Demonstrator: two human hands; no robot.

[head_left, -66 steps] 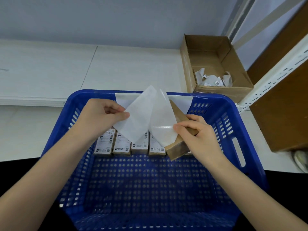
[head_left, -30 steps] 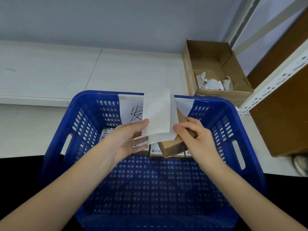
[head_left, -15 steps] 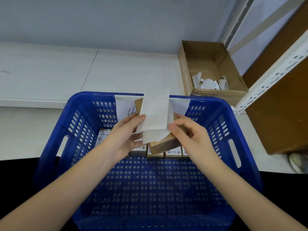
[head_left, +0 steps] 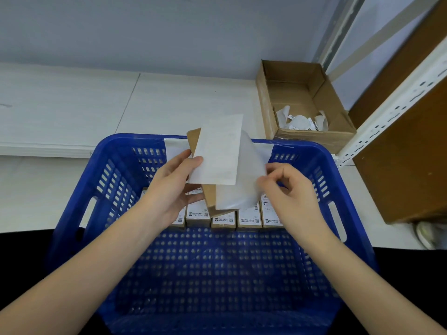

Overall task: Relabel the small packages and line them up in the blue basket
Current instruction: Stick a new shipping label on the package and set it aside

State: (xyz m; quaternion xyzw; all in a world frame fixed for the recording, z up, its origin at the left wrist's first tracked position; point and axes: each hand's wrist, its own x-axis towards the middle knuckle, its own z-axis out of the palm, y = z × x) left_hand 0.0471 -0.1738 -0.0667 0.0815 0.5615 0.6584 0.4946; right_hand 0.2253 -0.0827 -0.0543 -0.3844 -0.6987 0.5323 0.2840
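Observation:
Above the blue basket (head_left: 79, 189) my left hand (head_left: 169, 189) holds a small brown package (head_left: 194, 139) together with a white label (head_left: 217, 153), thumb on the label's lower left corner. My right hand (head_left: 287, 187) pinches the translucent backing sheet (head_left: 244, 175), which curls away from the label to the right. A row of several labelled small packages (head_left: 223, 220) stands along the basket's far wall, partly hidden by my hands.
An open cardboard box (head_left: 312, 139) with crumpled backing scraps (head_left: 302, 120) sits on the white surface at the back right. A white shelf upright (head_left: 396, 105) and brown board (head_left: 411, 153) stand to the right. A white paper tag (head_left: 174, 147) hangs on the basket's far rim.
The package passed from my right hand to my left hand, which now holds it with the label. My right hand moved right and peels the backing sheet away.

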